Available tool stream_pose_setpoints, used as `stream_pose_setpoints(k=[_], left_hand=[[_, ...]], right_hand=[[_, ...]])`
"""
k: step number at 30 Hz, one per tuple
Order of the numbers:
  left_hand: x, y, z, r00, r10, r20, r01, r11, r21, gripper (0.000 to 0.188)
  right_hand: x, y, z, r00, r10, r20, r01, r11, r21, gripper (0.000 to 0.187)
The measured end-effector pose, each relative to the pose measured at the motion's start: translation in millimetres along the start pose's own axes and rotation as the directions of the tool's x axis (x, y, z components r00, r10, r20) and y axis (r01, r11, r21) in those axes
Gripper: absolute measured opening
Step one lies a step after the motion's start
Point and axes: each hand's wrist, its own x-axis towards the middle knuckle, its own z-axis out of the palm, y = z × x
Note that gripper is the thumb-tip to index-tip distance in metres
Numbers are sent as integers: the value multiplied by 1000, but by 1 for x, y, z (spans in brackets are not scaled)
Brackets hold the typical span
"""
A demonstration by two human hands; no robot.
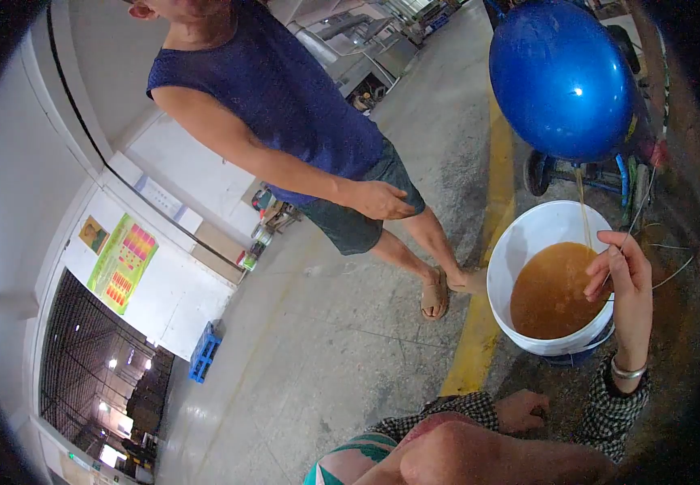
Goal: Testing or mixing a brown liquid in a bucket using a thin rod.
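My right hand is raised over the right rim of a white bucket, its fingers bent and closed around a thin wire. Brownish-orange liquid partly fills the bucket. A narrow stream of it runs down from the underside of a shiny blue rounded tank and lands close to my fingertips. Lower down, past my bent knee, my left hand hangs with loosely bent fingers, the thumb apart, and no object shows in it.
A person in a dark blue sleeveless top stands left of the bucket, one foot near it. The tank rests on a wheeled frame. A yellow floor line passes beside the bucket. A blue pallet leans by the white wall.
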Motion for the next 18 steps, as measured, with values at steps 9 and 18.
stream_pose_setpoints(k=[9, 18], left_hand=[[-3, 3, 5, 996, 46, -71, -49, 998, -40, 27], [-11, 13, -8, 998, -59, 37, 63, 994, -92, 27]], right_hand=[[-3, -2, 0, 1000, 12, -15, -12, 1000, 7, 23], [1, 2, 6, 998, 59, 16, -59, 998, -38, 23]])
